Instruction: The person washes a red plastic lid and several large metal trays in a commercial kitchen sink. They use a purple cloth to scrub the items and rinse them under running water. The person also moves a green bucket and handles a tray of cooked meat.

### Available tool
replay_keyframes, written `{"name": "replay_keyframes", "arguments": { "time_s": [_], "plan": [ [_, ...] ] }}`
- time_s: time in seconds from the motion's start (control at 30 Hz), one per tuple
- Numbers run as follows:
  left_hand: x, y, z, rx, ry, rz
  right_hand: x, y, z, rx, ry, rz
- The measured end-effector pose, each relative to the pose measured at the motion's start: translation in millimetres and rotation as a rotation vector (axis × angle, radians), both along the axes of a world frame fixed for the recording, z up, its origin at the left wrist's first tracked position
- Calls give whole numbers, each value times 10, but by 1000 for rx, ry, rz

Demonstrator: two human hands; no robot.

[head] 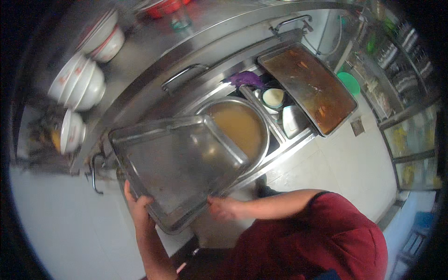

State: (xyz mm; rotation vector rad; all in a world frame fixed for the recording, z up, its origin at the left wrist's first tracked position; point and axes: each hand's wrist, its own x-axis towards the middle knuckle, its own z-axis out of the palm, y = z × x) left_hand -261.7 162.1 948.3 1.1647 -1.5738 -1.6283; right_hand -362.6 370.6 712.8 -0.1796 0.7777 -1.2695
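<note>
A rectangular metal tray [171, 171] is tilted over the left part of the sink counter, overlapping the rim of a large round metal basin [241, 129] of cloudy brown liquid. My left hand [138, 204] grips the tray's left edge, thumb over the rim. At its near right edge my right hand [224, 208] is closed by the rim; blur hides its exact hold. Right of the basin, a white bowl [294, 120] and a round container [273, 97] sit in the sink. Beyond them rests a second metal tray [311, 91] holding brown liquid and orange scraps.
Stacked white bowls [78, 82] stand on the steel shelf at upper left. Faucets [183, 75] rise behind the sinks, near a purple cloth [246, 79]. A green round object [349, 83] lies beyond the second tray. Glass-fronted shelving [413, 143] stands at right.
</note>
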Motion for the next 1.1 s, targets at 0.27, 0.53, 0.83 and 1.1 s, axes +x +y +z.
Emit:
{"name": "replay_keyframes", "arguments": {
  "time_s": [0.27, 0.53, 0.83, 1.1],
  "plan": [
    [29, -756, 14, -124, -300, -24, -2538, -70, -753, 261, 529, 40],
    [197, -1232, -234, -390, -337, -57, -3016, -658, 1638, -47, 1176, -450],
    [345, -1579, -673, -864, -566, -132, -3668, -133, 3894, 11, 1564, -1747],
    [388, -1745, -667, -468, -599, -285, -4814, 913, 4397, 317, 965, -1462]
  ]
}}
